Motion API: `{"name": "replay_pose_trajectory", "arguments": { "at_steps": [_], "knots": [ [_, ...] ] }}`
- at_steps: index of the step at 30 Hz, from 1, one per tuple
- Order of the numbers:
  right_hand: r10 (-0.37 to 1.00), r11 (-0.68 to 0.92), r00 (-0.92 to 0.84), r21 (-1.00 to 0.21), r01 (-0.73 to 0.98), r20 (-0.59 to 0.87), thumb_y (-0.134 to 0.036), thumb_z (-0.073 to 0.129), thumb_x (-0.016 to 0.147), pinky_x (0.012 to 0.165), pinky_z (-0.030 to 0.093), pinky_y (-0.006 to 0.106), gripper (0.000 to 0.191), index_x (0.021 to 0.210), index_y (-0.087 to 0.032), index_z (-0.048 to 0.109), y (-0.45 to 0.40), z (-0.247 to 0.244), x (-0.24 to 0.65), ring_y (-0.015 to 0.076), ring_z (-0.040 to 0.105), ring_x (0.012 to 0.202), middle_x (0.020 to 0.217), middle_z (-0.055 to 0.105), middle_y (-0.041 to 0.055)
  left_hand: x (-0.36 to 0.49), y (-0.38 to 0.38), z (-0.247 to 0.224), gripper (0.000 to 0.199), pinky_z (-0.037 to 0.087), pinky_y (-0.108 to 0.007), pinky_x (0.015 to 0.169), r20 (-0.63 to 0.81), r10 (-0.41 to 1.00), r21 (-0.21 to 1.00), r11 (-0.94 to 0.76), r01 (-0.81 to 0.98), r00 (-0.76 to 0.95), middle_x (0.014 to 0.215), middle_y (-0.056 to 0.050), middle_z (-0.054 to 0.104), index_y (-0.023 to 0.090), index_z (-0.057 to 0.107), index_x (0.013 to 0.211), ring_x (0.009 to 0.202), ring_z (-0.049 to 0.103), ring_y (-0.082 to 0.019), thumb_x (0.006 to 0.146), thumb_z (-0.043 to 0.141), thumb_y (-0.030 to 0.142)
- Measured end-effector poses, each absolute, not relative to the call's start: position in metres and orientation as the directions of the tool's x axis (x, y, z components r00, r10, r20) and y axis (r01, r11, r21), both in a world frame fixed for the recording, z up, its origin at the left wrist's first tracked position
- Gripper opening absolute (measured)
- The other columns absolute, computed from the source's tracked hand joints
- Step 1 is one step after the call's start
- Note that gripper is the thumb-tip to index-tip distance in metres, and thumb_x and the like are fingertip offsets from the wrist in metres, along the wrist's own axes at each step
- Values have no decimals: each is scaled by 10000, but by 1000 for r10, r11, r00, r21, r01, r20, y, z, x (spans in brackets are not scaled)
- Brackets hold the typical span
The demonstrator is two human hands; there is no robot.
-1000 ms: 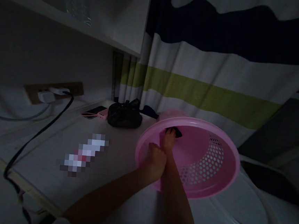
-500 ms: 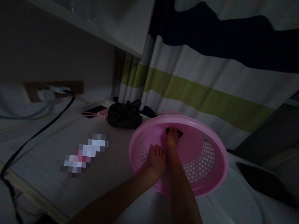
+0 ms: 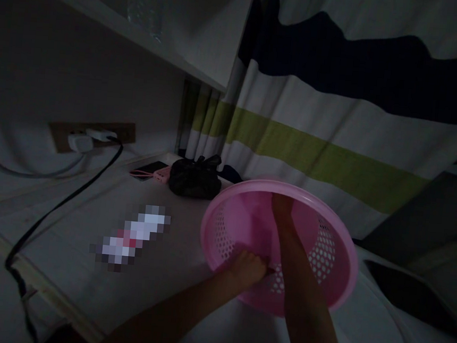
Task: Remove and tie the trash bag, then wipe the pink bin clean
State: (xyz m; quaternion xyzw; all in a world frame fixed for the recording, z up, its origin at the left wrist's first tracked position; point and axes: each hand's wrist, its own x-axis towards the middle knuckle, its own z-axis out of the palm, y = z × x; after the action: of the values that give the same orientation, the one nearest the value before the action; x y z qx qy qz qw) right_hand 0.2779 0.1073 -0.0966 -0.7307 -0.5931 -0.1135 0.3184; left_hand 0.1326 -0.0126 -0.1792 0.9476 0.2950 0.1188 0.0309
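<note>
A pink plastic basket (image 3: 244,221) with perforated sides lies tilted on the white surface, its mouth facing me. Both my arms reach into it. My left hand (image 3: 248,269) is low inside, near the front wall, its fingers curled closed; whatever they may hold is too dark to make out. Deeper in and higher, my right hand (image 3: 281,204) goes up behind the basket's upper rim, which hides its fingers.
Left of the basket are a black plastic bag (image 3: 195,178), a pink power bank (image 3: 161,174), a dark phone (image 3: 152,169) and a pixelated item (image 3: 135,235). A black cable (image 3: 69,200) runs from the wall socket (image 3: 131,132). A round white basin (image 3: 375,318) is right; a curtain (image 3: 318,104) hangs behind.
My right hand has moved up behind the rim, and the dark patch at its fingers is out of sight. My left hand has come lower and right, its fingers now curled.
</note>
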Motion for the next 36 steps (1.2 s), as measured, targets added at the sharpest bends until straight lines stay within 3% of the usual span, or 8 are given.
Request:
{"name": "replay_pose_trajectory", "arguments": {
  "at_steps": [7, 11, 15, 19, 25, 28, 32, 36],
  "knots": [
    [812, -253, 280, -125, 959, 511, -192, 353, 901, 827, 431, 331, 338, 1190, -152, 523, 108, -110, 271, 255, 536, 1052, 1154, 557, 158, 125, -18, -168, 424, 520, -410, 695, 150, 664, 253, -742, 621, 733, 860, -117, 698, 131, 666, 898, 789, 671, -272, 918, 344, 406],
    [833, -308, 287, -34, 951, 474, -159, 361, 876, 755, 454, 307, 405, 1271, -175, 447, 100, -134, 267, 242, 568, 996, 1250, 469, 173, 120, -23, -165, 430, 524, -405, 686, 156, 657, 279, -746, 605, 738, 870, -129, 688, 115, 635, 943, 780, 663, -286, 808, 451, 479],
    [892, -289, 253, 42, 956, 374, -176, 376, 870, 730, 452, 275, 340, 1174, -173, 528, 88, -159, 268, 202, 600, 904, 1165, 533, 132, 120, -28, -162, 416, 516, -421, 690, 159, 619, 241, -780, 578, 769, 892, -130, 673, 116, 626, 918, 786, 645, -292, 728, 516, 468],
    [939, -233, 196, 103, 967, 281, -153, 364, 875, 787, 425, 233, 329, 1134, -180, 565, 84, -169, 275, 161, 588, 932, 1091, 587, 100, 124, -34, -165, 409, 502, -424, 740, 160, 621, 212, -781, 588, 767, 906, -150, 654, 85, 618, 934, 833, 616, -287, 762, 510, 440],
    [960, -193, 144, 196, 962, 239, -131, 342, 886, 800, 430, 245, 338, 1142, -169, 558, 79, -168, 275, 159, 583, 939, 1131, 575, 115, 129, -38, -186, 373, 389, -441, 965, 373, 570, 226, -821, 524, 732, 1133, -146, 563, 68, 524, 1141, 1080, 499, -273, 889, 384, 305],
    [953, -213, 151, 227, 950, 264, -98, 340, 880, 770, 457, 286, 333, 1131, -139, 555, 75, -163, 273, 188, 584, 930, 1168, 547, 157, 132, -34, -193, 339, 373, -365, 1001, 393, 471, 278, -880, 386, 790, 1173, -123, 556, 98, 503, 1190, 1103, 507, -222, 904, 379, 232],
    [932, -221, 137, 226, 949, 336, -93, 358, 882, 765, 479, 331, 333, 1166, -138, 527, 73, -140, 281, 232, 547, 1011, 1251, 487, 180, 135, -30, -194, 369, 445, -322, 926, 340, 494, 395, -847, 355, 800, 1089, -121, 606, 86, 563, 1114, 1006, 577, -220, 890, 463, 362],
    [911, -200, 121, 168, 965, 393, -236, 440, 909, 827, 478, 373, 266, 1155, -189, 528, 69, -114, 293, 202, 539, 1016, 1208, 520, 112, 132, -33, -191, 427, 427, -330, 959, 376, 488, 373, -858, 353, 788, 1115, -135, 605, 68, 586, 1090, 1044, 570, -238, 894, 445, 421]
  ]
}}
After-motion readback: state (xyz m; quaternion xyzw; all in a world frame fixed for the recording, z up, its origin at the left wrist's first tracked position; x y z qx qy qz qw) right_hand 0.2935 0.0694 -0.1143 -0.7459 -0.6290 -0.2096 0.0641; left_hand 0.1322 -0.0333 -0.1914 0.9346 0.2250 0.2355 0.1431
